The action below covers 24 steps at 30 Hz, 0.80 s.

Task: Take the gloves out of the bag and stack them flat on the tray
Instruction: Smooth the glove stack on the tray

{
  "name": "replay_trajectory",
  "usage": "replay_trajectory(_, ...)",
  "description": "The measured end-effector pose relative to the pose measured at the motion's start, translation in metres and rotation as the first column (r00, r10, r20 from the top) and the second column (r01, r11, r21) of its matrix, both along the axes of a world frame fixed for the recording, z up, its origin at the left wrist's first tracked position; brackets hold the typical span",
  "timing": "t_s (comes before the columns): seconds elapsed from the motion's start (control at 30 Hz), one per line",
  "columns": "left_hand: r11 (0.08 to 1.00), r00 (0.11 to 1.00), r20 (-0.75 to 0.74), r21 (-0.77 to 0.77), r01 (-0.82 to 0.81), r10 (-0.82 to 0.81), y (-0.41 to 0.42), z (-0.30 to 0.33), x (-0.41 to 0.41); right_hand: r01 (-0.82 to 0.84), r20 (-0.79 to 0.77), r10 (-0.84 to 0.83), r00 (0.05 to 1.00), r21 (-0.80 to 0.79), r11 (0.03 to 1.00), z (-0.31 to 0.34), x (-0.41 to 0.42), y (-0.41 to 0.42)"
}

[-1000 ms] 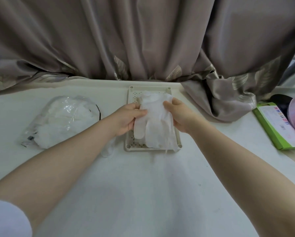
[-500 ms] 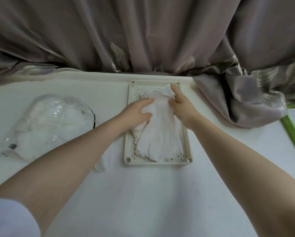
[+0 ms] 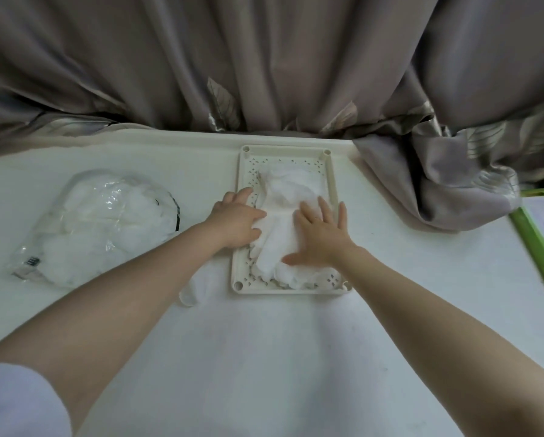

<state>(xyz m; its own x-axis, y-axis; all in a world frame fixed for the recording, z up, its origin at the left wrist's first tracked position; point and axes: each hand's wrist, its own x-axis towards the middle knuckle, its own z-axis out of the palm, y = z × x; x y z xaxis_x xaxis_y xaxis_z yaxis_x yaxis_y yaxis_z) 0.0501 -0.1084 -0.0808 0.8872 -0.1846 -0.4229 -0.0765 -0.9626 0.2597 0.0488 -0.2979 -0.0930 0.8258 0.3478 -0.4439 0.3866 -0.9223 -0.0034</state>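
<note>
A cream perforated tray (image 3: pixel 330 171) lies at the far middle of the white table. White gloves (image 3: pixel 285 192) lie stacked on it, cuffs toward the curtain, fingers toward me. My right hand (image 3: pixel 319 234) presses flat on the stack with fingers spread. My left hand (image 3: pixel 237 220) rests on the tray's left side, its fingers touching the stack's left edge. A clear plastic bag (image 3: pixel 97 225) holding more white gloves lies to the left. Another white glove (image 3: pixel 196 287) lies on the table under my left forearm, mostly hidden.
A grey-brown curtain (image 3: pixel 264 58) hangs along the table's far edge, and a fold of it (image 3: pixel 447 184) spills onto the table right of the tray. A green-edged box (image 3: pixel 538 234) lies at the right edge.
The glove my hands held over the tray now lies on the stack. My right hand slid from the cuff end toward me and flattened; my left hand moved to the stack's left edge.
</note>
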Motion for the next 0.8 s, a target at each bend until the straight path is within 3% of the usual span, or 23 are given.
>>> replay_trajectory(0.07, 0.999, 0.999, -0.043, 0.052, 0.006, -0.003, 0.010, 0.003, -0.011, 0.149, -0.059, -0.149, 0.987, -0.016, 0.989, 0.004, -0.002, -0.002)
replay_trajectory(0.17, 0.999, 0.999, -0.044, 0.041, -0.008, 0.010, 0.025, 0.007, -0.024, 0.287, -0.060, -0.282, 0.958, 0.106, 0.952, 0.022, -0.004, 0.001)
replay_trajectory(0.3, 0.998, 0.995, 0.087, -0.039, -0.040, 0.043, 0.051, 0.018, -0.042, 0.278, 0.006, -0.287, 0.958, 0.230, 0.933, 0.043, -0.010, 0.019)
replay_trajectory(0.43, 0.993, 0.979, 0.203, -0.114, -0.006, 0.029, 0.073, 0.025, -0.056, 0.259, 0.008, -0.267, 0.964, 0.225, 0.939, 0.046, -0.015, 0.037)
replay_trajectory(0.8, 0.978, 0.968, 0.250, -0.194, 0.081, -0.031, 0.072, 0.028, -0.054, 0.271, -0.021, -0.272, 0.962, 0.182, 0.945, 0.046, -0.026, 0.036)
